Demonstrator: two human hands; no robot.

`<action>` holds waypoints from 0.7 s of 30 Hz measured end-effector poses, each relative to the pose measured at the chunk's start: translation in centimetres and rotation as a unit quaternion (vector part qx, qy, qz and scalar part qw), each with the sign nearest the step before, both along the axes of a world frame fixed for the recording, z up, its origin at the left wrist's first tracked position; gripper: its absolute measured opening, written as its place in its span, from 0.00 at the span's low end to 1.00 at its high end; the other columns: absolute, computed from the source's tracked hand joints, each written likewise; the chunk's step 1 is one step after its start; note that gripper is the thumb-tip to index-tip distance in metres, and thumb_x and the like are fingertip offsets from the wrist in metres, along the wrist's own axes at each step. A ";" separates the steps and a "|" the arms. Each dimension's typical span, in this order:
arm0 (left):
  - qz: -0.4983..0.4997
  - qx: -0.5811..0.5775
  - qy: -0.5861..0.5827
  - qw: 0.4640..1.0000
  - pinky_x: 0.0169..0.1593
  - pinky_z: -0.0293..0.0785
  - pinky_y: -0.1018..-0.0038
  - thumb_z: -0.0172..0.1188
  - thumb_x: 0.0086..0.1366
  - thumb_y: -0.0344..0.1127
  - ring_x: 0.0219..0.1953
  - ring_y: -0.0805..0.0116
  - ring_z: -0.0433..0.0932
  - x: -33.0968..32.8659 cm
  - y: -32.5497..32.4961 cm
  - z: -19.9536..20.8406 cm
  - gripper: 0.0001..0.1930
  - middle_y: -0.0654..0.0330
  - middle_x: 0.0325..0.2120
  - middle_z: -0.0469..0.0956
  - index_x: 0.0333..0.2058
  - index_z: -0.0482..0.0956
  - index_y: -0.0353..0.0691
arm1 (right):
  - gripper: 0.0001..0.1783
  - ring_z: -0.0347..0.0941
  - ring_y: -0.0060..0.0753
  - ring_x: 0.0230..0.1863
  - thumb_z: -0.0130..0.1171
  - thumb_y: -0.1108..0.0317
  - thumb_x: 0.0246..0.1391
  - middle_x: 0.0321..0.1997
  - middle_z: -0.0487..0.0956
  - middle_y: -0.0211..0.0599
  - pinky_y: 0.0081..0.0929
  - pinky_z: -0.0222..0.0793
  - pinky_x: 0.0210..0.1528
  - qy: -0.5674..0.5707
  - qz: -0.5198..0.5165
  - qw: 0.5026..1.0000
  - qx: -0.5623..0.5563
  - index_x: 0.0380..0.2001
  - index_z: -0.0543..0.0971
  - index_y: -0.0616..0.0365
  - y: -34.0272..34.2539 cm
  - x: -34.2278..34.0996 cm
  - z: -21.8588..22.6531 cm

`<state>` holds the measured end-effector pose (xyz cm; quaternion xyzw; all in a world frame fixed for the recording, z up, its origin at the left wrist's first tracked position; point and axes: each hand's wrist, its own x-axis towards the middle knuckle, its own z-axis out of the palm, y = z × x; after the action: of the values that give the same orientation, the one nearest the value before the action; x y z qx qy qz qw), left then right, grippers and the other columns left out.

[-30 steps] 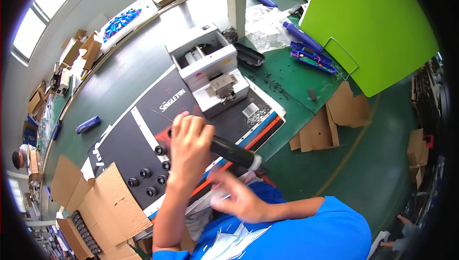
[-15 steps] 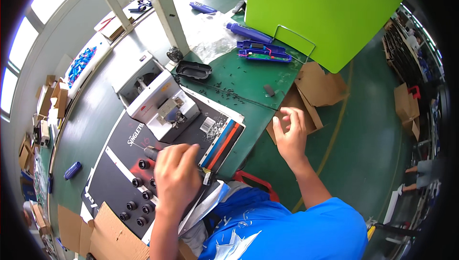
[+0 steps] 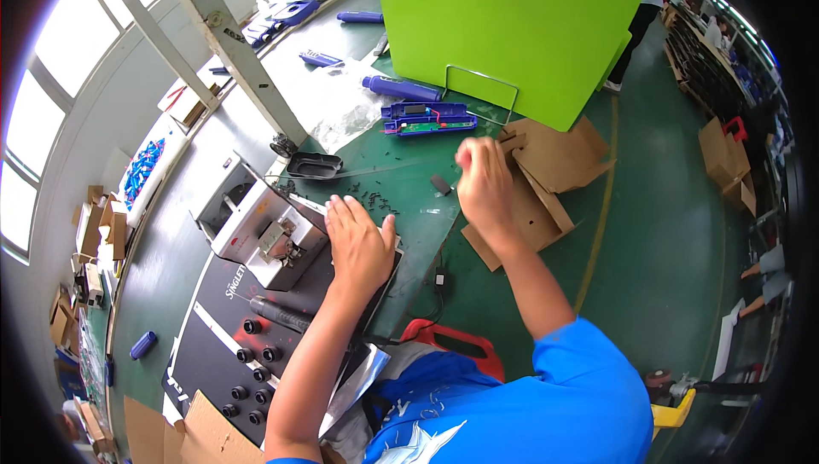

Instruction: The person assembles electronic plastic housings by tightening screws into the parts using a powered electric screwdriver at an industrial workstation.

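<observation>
Machine [image 3: 247, 221], white, standing on the dark mat [image 3: 200, 362], at nine o'clock from the left hand [image 3: 358, 242] and just beside it. Left grip apart, fingers straight and thumb spread, back of the hand showing, over the mat's edge; cannot tell whether touching. At about half past seven from that hand, on the mat, a black screwdriver [image 3: 286, 314], thin tip toward ten; further toward seven, black rings [image 3: 261, 374]. At eleven, a black tray [image 3: 316, 175]; past the fingertips, toward twelve, black bits [image 3: 374, 195] scattered on the green tabletop [image 3: 426, 234]. At two, the right hand [image 3: 486, 187], fingers curled; cannot tell whether clamped on anything. At nine from it, a grey block [image 3: 441, 185]; between ten and eleven, an opened blue case [image 3: 452, 111]; at three, a brown carton [image 3: 542, 208].
</observation>
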<state>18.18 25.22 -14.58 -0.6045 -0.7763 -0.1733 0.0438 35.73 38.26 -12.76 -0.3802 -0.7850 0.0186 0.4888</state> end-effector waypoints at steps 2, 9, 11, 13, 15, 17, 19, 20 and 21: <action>0.051 -0.018 -0.038 0.998 0.69 0.42 0.49 0.48 0.67 0.51 0.66 0.29 0.47 0.8 1.5 0.1 0.40 0.20 0.61 0.48 0.58 0.51 0.11 | 0.07 0.69 0.44 0.35 0.55 0.79 0.51 0.31 0.71 0.37 0.39 0.66 0.37 0.006 -0.019 0.999 0.034 0.31 0.70 0.58 4.6 0.0 0.4; 0.216 -0.104 -0.014 0.971 0.69 0.33 0.45 0.45 0.62 0.43 0.67 0.25 0.39 -3.4 4.9 -1.9 0.39 0.17 0.61 0.43 0.57 0.49 0.07 | 0.02 0.71 0.39 0.30 0.53 0.74 0.58 0.29 0.75 0.39 0.33 0.67 0.35 0.244 0.030 0.965 -0.088 0.33 0.75 0.61 -2.7 -2.6 -0.5; 0.207 -0.139 -0.032 0.968 0.69 0.33 0.45 0.45 0.59 0.41 0.67 0.25 0.38 -2.7 6.3 -0.1 0.39 0.17 0.61 0.43 0.56 0.49 0.05 | 0.02 0.69 0.32 0.28 0.55 0.77 0.53 0.29 0.74 0.37 0.27 0.62 0.30 0.228 0.041 0.965 -0.124 0.31 0.74 0.61 -7.7 -0.4 -2.9; 0.246 -0.137 0.010 0.960 0.70 0.30 0.48 0.48 0.56 0.41 0.69 0.29 0.37 -3.1 7.6 0.9 0.41 0.22 0.63 0.43 0.58 0.49 0.07 | 0.01 0.67 0.29 0.25 0.55 0.77 0.51 0.28 0.75 0.36 0.25 0.59 0.25 0.259 0.070 0.946 -0.184 0.29 0.74 0.60 -12.0 0.4 -4.4; 0.301 -0.135 0.004 0.944 0.70 0.31 0.51 0.42 0.64 0.46 0.70 0.34 0.36 -4.2 8.6 0.5 0.40 0.27 0.66 0.39 0.60 0.48 0.10 | 0.01 0.69 0.31 0.25 0.56 0.77 0.49 0.27 0.75 0.36 0.26 0.61 0.25 0.252 0.106 0.923 -0.270 0.28 0.76 0.60 -15.5 1.2 -5.4; 0.330 -0.136 0.009 0.934 0.71 0.32 0.52 0.40 0.66 0.50 0.70 0.34 0.35 -6.4 9.5 -0.9 0.40 0.29 0.66 0.41 0.60 0.52 0.13 | 0.03 0.71 0.35 0.25 0.56 0.78 0.47 0.25 0.73 0.39 0.29 0.66 0.27 0.215 0.158 0.920 -0.286 0.27 0.76 0.60 -17.4 1.8 -5.5; 0.373 -0.111 -0.011 0.921 0.71 0.29 0.54 0.38 0.66 0.54 0.71 0.39 0.33 -6.2 11.1 -0.9 0.42 0.32 0.67 0.40 0.63 0.50 0.17 | 0.02 0.71 0.35 0.24 0.56 0.78 0.47 0.25 0.73 0.38 0.28 0.66 0.25 0.211 0.200 0.896 -0.337 0.27 0.76 0.61 -18.7 2.5 -5.6; 0.402 -0.123 -0.024 0.907 0.71 0.28 0.55 0.38 0.66 0.55 0.72 0.41 0.33 -6.1 11.8 -0.9 0.42 0.33 0.68 0.39 0.64 0.48 0.19 | 0.02 0.71 0.34 0.23 0.57 0.78 0.47 0.24 0.73 0.38 0.28 0.66 0.24 0.211 0.219 0.890 -0.340 0.26 0.76 0.60 -19.1 2.9 -5.4; 0.430 -0.135 -0.039 0.892 0.71 0.26 0.55 0.38 0.66 0.55 0.72 0.43 0.32 -6.1 12.4 -0.9 0.42 0.34 0.68 0.37 0.65 0.46 0.21 | 0.02 0.71 0.34 0.23 0.57 0.78 0.47 0.24 0.73 0.37 0.28 0.66 0.23 0.211 0.239 0.884 -0.342 0.26 0.76 0.60 -19.4 3.4 -5.2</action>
<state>12.10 37.66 -15.50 -0.2047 -0.9773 -0.0546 0.0019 39.11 18.90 -17.92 -0.3123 -0.6753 0.4820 0.4627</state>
